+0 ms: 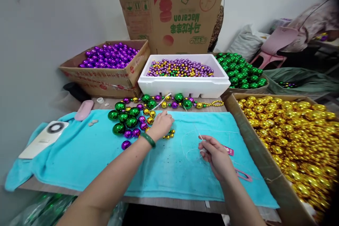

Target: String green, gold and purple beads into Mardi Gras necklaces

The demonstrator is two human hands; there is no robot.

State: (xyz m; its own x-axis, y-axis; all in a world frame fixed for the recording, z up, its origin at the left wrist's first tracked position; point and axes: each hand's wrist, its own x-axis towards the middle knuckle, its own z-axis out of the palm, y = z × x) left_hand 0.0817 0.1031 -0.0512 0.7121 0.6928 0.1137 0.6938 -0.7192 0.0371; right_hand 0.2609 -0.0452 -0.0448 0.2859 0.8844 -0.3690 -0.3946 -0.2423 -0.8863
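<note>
My left hand [162, 125], with a green bangle at the wrist, is over the turquoise towel, its fingers bent and pressed together. Whatever they hold is hidden. Small gold and green beads [170, 134] lie beside its palm; loose gold balls [150, 120], purple balls [143, 126] and larger green balls [123, 117] are left of it. My right hand [214, 154] is closed in a pinch around the end of a thin clear thread [199, 134]. The thread loops across the towel. Behind both hands stretches a strung bead garland [164, 104] of green, purple and gold.
A purple-ball carton [106, 81], white foam box [182, 86] of small beads and green-ball container [242, 90] line the back. The gold-bead carton [265, 164] borders the right. On the towel [79, 155] are a white device [43, 139] and pink clip [243, 175]. Another person sits far right.
</note>
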